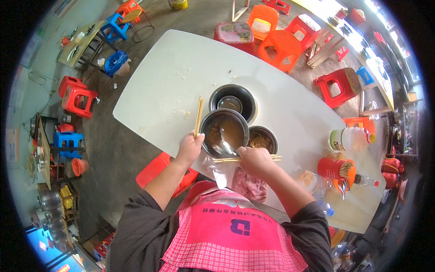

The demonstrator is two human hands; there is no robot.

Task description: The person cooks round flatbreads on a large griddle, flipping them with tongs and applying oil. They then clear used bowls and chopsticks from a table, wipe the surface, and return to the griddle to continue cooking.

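My left hand grips a pair of wooden chopsticks pointing away from me, beside the rim of a dark bowl of brown broth with a metal spoon in it. My right hand is closed over more chopsticks lying crosswise at that bowl's near edge; whether it also holds the rim is hidden. A second dark bowl with a smaller round dish inside stands just beyond. At the right is a dark bowl with brown food scraps. A pink cloth lies below my right hand.
Food bits dot the white table. To the right stand a large plastic bottle, a red container of chopsticks and a smaller bottle. A clear plastic bag lies near me. Red stools stand around the table.
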